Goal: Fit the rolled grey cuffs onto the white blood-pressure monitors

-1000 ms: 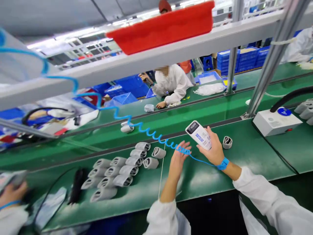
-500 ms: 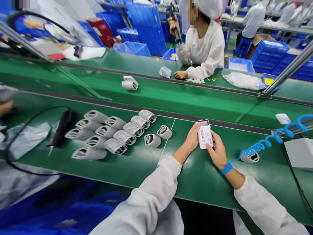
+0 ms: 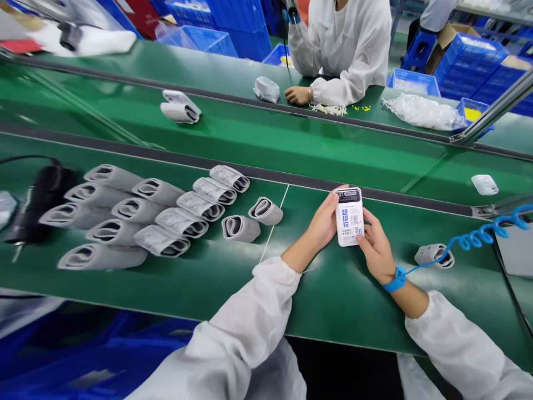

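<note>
Between both hands I hold a white power bank [image 3: 350, 222] with blue print on its face and a dark strip across its top end. Its left side and upper corner are gripped by my left hand [image 3: 327, 219], thumb near the dark strip. My right hand [image 3: 377, 250] closes on the lower right side, thumb on the front edge. A blue coiled-cord wrist strap [image 3: 395, 280] circles my right wrist. Left of my hands stand two grey hollow, oval-ended pieces [image 3: 241, 228]. Several more such pieces [image 3: 102, 256] lie in slanting rows farther left.
One grey piece [image 3: 433, 255] lies right of my hand, near the blue coiled cord [image 3: 491, 228]. A black electric screwdriver [image 3: 39, 203] lies at far left. On the green belt [image 3: 266, 147] are a grey-white piece [image 3: 181, 107] and a small white item [image 3: 484, 184]. A co-worker's hand [image 3: 297, 95] rests opposite.
The view has tilted down and shifted right. The power bank has turned to face me more squarely, its dark strip now plainer. The grey-white piece on the belt appears farther left.
</note>
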The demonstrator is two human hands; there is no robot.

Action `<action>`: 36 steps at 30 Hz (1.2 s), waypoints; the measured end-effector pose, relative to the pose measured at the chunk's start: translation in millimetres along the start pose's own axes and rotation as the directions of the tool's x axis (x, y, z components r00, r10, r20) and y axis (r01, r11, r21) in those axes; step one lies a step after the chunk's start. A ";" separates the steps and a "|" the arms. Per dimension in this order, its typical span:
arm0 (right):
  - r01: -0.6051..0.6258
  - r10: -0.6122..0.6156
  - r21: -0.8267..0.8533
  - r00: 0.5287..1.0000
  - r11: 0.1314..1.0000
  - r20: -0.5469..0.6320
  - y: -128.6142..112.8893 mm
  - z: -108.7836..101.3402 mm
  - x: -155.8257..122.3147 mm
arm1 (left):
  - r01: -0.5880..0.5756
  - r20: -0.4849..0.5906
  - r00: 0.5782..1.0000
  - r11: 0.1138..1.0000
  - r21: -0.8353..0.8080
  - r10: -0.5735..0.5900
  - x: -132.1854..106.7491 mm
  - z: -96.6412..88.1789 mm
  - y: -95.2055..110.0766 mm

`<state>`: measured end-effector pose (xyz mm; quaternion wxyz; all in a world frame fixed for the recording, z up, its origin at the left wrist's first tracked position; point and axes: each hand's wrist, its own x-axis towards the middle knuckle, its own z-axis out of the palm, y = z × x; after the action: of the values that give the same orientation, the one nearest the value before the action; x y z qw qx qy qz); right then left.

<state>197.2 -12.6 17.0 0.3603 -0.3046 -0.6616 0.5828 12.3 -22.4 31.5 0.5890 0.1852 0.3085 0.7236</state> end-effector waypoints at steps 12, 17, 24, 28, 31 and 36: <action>-0.001 0.001 0.084 1.000 0.996 0.000 1.5 -2.5 4.2 | -0.019 0.008 1.000 1.000 -0.021 0.019 3.8 -0.8 -3.3; 0.019 -0.020 0.109 1.000 0.994 0.013 -0.7 -4.8 6.8 | -0.017 0.002 1.000 0.999 -0.029 0.017 6.8 -0.8 -6.5; -0.016 0.013 0.113 0.999 0.993 0.030 -3.3 -9.9 11.4 | -0.047 -0.034 0.998 0.998 -0.041 0.046 7.5 3.3 -9.7; -0.010 0.005 0.127 0.999 0.992 0.040 -0.1 -10.5 12.2 | -0.047 -0.043 0.998 0.998 -0.051 0.045 7.2 3.3 -10.8; -0.010 0.005 0.143 0.999 0.990 0.038 2.0 -11.3 12.3 | -0.034 -0.062 0.998 0.998 -0.054 0.030 7.4 2.8 -11.5; -0.024 0.019 0.149 0.999 0.989 0.033 -0.7 -11.4 12.3 | 0.001 -0.101 0.995 0.998 -0.061 -0.007 6.7 3.6 -11.3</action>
<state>199.8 3.8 19.9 0.3651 -0.2747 -0.6184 0.6394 21.3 -13.8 26.0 0.5797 0.1296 0.3159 0.7399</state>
